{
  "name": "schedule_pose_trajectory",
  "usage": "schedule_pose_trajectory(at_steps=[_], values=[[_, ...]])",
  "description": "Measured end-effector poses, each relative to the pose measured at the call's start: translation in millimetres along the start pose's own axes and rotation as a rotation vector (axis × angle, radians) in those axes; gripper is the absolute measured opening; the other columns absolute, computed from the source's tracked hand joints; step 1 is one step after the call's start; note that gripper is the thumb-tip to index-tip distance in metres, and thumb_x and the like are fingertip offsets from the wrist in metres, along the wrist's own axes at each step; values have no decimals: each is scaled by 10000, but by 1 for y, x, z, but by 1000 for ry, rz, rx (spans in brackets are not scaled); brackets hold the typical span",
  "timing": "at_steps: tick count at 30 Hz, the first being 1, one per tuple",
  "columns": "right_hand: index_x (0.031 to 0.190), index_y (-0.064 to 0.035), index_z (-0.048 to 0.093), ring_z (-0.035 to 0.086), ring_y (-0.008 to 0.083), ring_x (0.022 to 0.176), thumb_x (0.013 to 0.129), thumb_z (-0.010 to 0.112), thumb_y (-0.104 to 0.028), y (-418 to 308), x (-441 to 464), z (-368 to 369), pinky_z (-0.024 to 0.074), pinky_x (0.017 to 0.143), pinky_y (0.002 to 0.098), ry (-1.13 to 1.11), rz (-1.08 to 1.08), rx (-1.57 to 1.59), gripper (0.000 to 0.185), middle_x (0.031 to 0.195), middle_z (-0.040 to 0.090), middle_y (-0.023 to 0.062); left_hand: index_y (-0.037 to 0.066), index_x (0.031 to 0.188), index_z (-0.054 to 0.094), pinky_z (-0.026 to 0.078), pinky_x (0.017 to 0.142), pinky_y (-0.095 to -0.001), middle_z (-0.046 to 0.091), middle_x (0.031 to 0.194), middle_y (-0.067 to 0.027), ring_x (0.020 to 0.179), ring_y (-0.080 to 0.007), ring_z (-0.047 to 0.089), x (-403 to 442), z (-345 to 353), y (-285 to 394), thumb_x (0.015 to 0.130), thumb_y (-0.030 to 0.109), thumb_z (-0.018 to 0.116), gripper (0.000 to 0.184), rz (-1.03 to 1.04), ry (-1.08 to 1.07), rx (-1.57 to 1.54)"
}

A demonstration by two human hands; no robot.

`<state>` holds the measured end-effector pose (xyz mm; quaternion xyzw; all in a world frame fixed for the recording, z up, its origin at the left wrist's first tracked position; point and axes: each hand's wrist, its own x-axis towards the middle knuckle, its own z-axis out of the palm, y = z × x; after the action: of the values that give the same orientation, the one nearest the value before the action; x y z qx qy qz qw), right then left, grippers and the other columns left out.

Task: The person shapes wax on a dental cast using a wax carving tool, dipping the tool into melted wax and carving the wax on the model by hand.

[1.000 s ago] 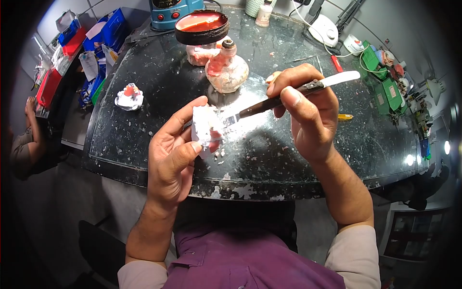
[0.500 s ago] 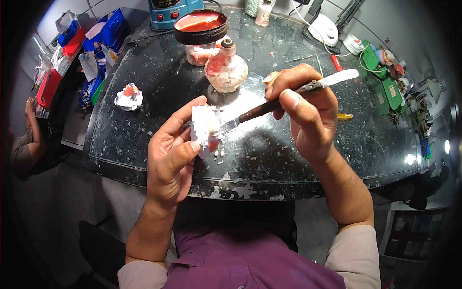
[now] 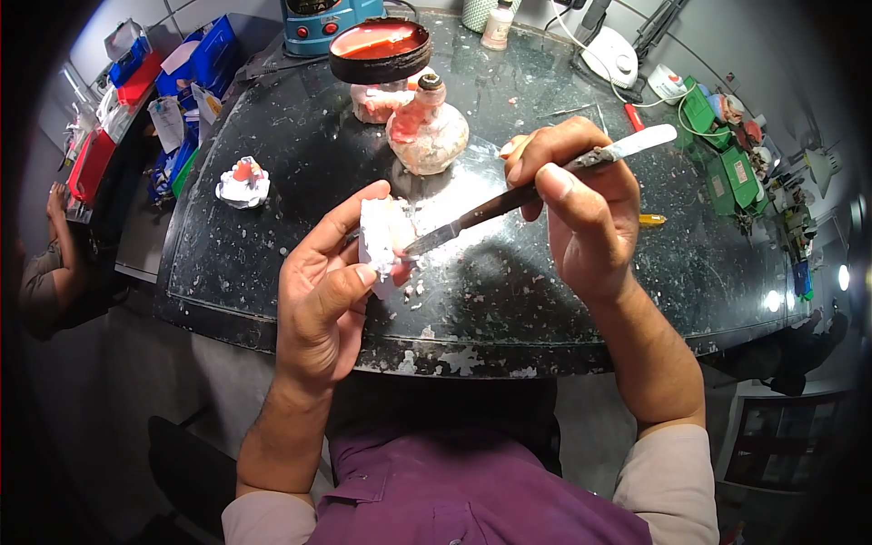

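Note:
My left hand (image 3: 327,282) is closed on a white plaster dental model (image 3: 375,238), held on edge above the front of the bench. In my right hand (image 3: 586,204) is a wax knife (image 3: 495,209) with a dark handle; its blade touches the right side of the model and its pale, flat other end points up to the right. White crumbs lie on the bench beneath the model. A second plaster model (image 3: 242,184) with pink wax on it sits to the left. Behind my hands stands a wax-smeared spirit lamp (image 3: 427,132).
A round dark pan of red wax (image 3: 380,50) stands behind the lamp on the black bench (image 3: 300,136). A blue machine (image 3: 331,25) is at the back. Green trays (image 3: 736,177) and a yellow-handled tool (image 3: 651,220) lie right. Another person's arm (image 3: 59,241) shows far left.
The wax knife has tipped slightly, and its blade has moved a little down along the model's right side. My left hand and the model have barely moved.

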<state>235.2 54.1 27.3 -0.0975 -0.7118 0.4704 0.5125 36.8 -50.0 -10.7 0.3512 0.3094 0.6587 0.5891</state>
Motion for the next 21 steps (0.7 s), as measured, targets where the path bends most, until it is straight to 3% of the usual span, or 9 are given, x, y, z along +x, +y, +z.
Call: schedule_pose_trajectory(at_steps=[21], values=[[895,7,574,525,98,692,886,561,-143,0,1,3,442,648,239,80,41,-15,150,839,575,69,-105,1347,369,503,885,-294,605,1071,-156,951,-170,620,1,-2,0,781,124,606,654,-9,16,-9]])
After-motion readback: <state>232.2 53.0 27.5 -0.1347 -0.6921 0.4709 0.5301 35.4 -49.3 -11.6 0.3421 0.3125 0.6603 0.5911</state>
